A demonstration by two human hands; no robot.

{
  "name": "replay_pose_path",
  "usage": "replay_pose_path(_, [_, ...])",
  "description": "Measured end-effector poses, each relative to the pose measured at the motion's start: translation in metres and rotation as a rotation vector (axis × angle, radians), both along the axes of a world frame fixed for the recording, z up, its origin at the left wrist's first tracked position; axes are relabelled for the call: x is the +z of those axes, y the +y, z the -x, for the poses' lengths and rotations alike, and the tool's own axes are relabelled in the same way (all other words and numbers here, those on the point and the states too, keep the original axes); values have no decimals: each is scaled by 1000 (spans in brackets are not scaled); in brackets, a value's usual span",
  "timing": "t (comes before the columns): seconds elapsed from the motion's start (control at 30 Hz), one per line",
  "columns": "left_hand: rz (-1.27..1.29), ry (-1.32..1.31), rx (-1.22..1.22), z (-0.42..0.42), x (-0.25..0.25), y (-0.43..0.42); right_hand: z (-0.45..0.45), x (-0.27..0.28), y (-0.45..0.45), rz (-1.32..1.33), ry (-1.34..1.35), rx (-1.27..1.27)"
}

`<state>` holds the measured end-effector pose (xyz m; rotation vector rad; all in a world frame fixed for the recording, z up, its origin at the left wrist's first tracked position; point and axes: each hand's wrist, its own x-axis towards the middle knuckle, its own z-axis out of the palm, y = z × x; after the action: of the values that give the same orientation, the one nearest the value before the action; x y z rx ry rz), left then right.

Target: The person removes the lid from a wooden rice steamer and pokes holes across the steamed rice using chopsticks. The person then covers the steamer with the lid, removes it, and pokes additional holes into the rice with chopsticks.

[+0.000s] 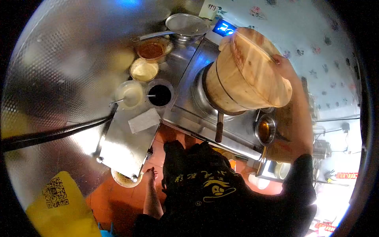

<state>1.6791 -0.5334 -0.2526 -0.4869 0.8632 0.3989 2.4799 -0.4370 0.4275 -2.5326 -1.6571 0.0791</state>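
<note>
A wooden steamer barrel (225,85) stands in a metal pan on the stove, with a round wooden lid (262,73) at its top. My right hand (281,65) reaches up from the right and grips the lid at its far right side; part of the fingers is hidden. Low beside my dark apron hangs my left hand (151,173), its fingers loosely bent and holding nothing. The end of the narrow metal counter (128,144) is close to it. A pale cloth (144,120) lies on that counter.
Bowls of dark liquid (160,94), pale liquid (129,94), cream paste (144,70) and red-brown sauce (151,49) line the left. A strainer (186,24) lies behind them. A dark handle (219,128) juts toward me. A pot of amber liquid (266,129) is at right.
</note>
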Motion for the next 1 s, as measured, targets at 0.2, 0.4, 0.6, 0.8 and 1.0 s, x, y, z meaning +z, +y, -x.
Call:
replay_pose_path(0.2, [-141,-332,58,-20,7,-13,-2,14,0,-19,-84,89])
replay_pose_path(0.4, [130,66,132,-29,51,-14,1,20,3,69,-164,56])
replay_pose_path(0.6, [-189,141,-294,-33,26,-7,5,16,-5,-39,-156,57])
replay_pose_path(0.8, [-193,-10,-290,-48,28,12,8,18,-5,6,-151,50])
replay_pose_path(1.0, [-188,65,-253,-51,35,9,1,7,-6,-105,-177,103])
